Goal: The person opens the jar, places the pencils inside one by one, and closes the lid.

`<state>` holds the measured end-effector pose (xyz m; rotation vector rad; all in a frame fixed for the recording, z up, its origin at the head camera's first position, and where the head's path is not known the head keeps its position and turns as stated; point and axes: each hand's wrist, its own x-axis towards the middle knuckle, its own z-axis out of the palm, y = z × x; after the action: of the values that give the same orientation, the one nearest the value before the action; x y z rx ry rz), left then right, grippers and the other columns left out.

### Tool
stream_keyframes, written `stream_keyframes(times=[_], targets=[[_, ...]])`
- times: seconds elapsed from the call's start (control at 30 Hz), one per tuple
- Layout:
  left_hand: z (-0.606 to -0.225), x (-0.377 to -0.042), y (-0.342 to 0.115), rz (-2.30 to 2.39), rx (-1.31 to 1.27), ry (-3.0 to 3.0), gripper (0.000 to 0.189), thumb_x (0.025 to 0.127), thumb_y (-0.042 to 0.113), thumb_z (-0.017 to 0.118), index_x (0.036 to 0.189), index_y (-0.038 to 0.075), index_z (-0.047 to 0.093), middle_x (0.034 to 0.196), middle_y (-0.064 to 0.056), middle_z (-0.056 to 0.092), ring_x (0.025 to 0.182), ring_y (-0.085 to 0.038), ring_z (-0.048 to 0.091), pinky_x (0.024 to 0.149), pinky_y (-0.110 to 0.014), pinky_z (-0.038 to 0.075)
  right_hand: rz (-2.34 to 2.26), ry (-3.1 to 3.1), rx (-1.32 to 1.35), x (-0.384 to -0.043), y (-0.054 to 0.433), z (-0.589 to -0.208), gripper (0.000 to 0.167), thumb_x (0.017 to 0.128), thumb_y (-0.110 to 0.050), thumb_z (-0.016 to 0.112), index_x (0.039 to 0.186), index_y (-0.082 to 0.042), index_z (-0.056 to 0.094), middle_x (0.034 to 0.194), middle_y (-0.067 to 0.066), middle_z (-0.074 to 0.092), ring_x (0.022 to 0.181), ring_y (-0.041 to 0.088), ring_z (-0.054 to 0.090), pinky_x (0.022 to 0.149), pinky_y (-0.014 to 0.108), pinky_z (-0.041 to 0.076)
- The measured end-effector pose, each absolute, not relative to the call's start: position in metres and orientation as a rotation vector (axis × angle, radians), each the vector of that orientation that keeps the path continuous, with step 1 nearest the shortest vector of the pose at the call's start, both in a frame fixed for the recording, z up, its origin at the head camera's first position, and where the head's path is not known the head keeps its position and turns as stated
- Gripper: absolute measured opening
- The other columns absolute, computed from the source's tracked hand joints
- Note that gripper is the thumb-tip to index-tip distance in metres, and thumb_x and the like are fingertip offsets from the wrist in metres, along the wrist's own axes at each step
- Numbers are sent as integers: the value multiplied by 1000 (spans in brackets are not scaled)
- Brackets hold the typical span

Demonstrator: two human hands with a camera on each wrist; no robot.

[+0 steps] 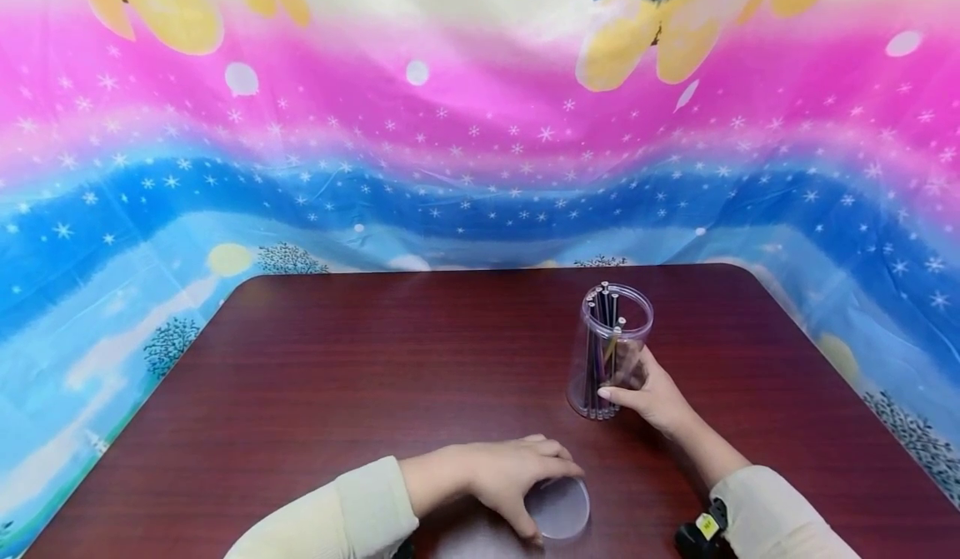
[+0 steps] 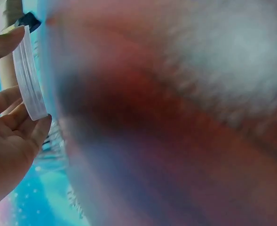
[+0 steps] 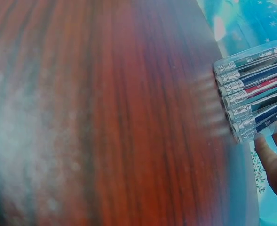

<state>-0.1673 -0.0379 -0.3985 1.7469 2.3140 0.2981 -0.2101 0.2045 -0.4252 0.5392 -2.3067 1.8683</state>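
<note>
My left hand (image 1: 517,476) grips a round, clear plastic lid (image 1: 561,511) by its edge, low in the middle of the head view. Thumb and fingers span the lid (image 2: 31,77) in the left wrist view, where it is seen edge-on. Farther back and to the right, my right hand (image 1: 654,394) holds a clear cylindrical jar (image 1: 621,357) low on its side. The jar is upright, with its top uncovered. Several pencils (image 1: 597,351) lean inside it. In the right wrist view, silver ferrules show on the pencils (image 3: 258,92) at the jar's bottom end.
Both hands work over a dark red-brown wooden table (image 1: 390,359) with rounded far corners. A colourful patterned cloth (image 1: 480,142) hangs behind it and along both sides. A black wrist device (image 1: 701,534) sits by the right sleeve.
</note>
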Motion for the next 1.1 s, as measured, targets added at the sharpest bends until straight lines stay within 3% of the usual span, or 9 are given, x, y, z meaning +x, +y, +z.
stream_keyframes(times=[0.2,0.5,0.8,1.1], targets=[[-384,-179,-43,488,1692,2364,76,64,34,72,128,8,39,123,0,41,108,-6,35,88,-13,27,1863,-2327,522,-211,205,-426,61,70,6,65,119,4,29,116,25,41,95,1,48,77,16,41],[-350,-196,-48,727,1639,2420,75,67,35,69,130,10,35,125,-2,37,113,-8,32,89,-18,29,1880,-2326,554,-211,207,-431,61,71,5,65,120,1,30,102,-3,51,87,8,55,72,22,45],[-310,-210,-47,873,1633,2508,75,67,34,69,130,9,36,125,-2,36,111,-10,31,85,-18,34,1881,-2331,538,-213,205,-429,64,70,4,66,122,2,29,111,8,46,91,6,53,74,21,44],[-290,-227,-31,941,1466,2693,76,67,34,69,131,11,35,126,-2,35,112,-11,30,84,-22,35,1862,-2340,538,-211,207,-428,64,71,4,66,123,-1,29,110,2,45,92,6,51,75,19,43]])
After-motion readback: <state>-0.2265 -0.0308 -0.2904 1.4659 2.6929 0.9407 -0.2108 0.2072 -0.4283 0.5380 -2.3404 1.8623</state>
